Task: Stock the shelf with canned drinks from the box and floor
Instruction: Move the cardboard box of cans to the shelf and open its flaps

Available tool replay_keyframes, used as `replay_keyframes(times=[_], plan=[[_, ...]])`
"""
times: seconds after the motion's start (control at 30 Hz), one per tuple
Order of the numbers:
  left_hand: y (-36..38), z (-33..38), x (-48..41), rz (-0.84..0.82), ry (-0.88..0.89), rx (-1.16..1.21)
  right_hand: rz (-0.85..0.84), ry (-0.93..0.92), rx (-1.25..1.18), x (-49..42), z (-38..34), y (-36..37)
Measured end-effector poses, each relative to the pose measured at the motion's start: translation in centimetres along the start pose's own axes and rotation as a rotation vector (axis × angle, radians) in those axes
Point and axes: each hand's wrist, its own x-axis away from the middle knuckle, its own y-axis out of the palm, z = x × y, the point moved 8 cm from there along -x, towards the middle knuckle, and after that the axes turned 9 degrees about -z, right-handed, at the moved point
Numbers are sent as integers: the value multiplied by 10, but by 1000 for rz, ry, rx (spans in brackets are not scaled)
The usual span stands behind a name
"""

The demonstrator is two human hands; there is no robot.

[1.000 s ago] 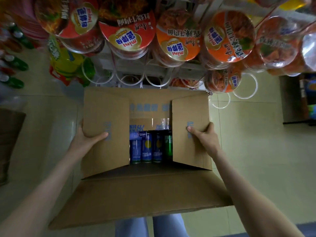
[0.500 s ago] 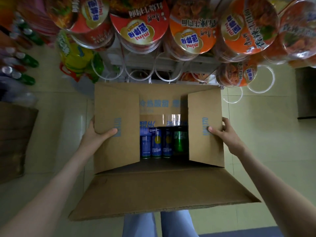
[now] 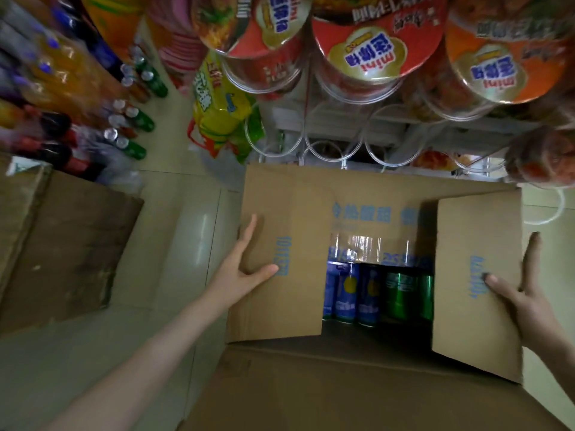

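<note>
At the left edge of the frame a second cardboard box (image 3: 62, 244) sits on the floor (image 3: 186, 244). Above it, in the upper left, bottles (image 3: 130, 119) stand in rows, blurred.

Left of the centre, the left hand (image 3: 245, 269) holds the left flap (image 3: 289, 259) of the box (image 3: 373, 393). The thumb lies on top of the flap and the fingers go behind its outer edge, so the flap is pinched between them.

The cans are in the gap between the 2 flaps, deep inside the box. As far as I can count, there are 3 blue cans (image 3: 345, 293) on the left and 2 green cans (image 3: 401, 293) on the right, packed side by side. Their long axis runs from the top to the bottom of the frame and their curved sides face the camera. Which end is the top I cannot tell.

At the right, the right hand (image 3: 522, 293) pinches the right flap (image 3: 476, 275) in the same way, with the thumb on top. From the upper centre to the upper right, noodle cups (image 3: 373, 48) hang in a rack.

The cans lie between both hands and deeper than them. The blue ones are nearer the left hand and the green ones nearer the right hand. To take a can, I think, 1 hand must release its flap, reach inward and down, and close across the can's long axis.
</note>
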Motion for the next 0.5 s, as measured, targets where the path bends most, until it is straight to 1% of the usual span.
replay_keyframes(times=[0.07, 0.1, 0.13, 0.17, 0.27, 0.33, 0.43, 0.5], plan=[[-2, -6, -2, 31, 24, 14, -34, 156, -198, -3, 19, 3], [-6, -13, -4, 77, 17, 66, -77, 217, -239, -4, 26, 9], [-10, -21, -6, 123, -5, 135, -119, 240, -251, -4, 29, 12], [-12, -24, -9, 153, -20, 185, -135, 230, -239, -4, 26, 14], [-12, -23, -15, 172, -95, 223, -78, 132, -197, -7, 15, 9], [-13, -20, -15, 189, -143, 235, -80, 92, -218, -8, 7, 10], [-7, -17, -15, 159, -173, 254, -96, 61, -285, -7, -1, 13], [-5, -17, -13, 195, -186, 288, -98, 64, -310, -3, -4, 13]])
